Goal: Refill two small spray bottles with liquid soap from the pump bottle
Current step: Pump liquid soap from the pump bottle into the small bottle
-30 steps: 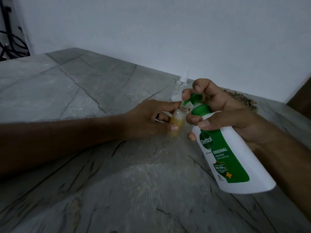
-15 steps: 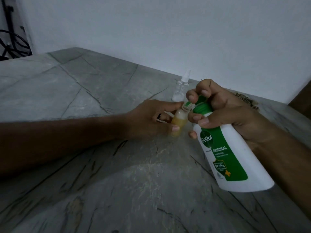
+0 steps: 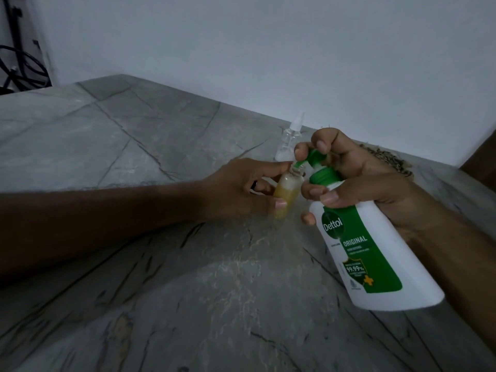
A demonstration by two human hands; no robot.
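Left hand (image 3: 241, 189) is steadying the first small spray bottle (image 3: 369, 193) upright on the grey marble table (image 3: 134, 146), fingers wrapped closed around its body, cap off, neck open. The bottle is showing amber soap up to roughly two-thirds, foam or air above, so this fill is looking well under way but not topped off. Behind it, near the wall, the second small spray bottle (image 3: 291, 139) is standing capped with its sprayer on and looking clear and empty, so that one is judged untouched. Right hand (image 3: 357, 181) is gripping the Dettol pump bottle (image 3: 375, 251), tilted with its base off toward the right; fingers are closed around the neck, one fingertip pressing on the green pump head (image 3: 318, 159), nozzle tip sitting right at the open neck. Cannot tell if soap is flowing at this instant. Removed sprayer cap is not in view. Remaining, as judged: finishing this bottle, recapping it, then uncapping, filling and recapping the second.
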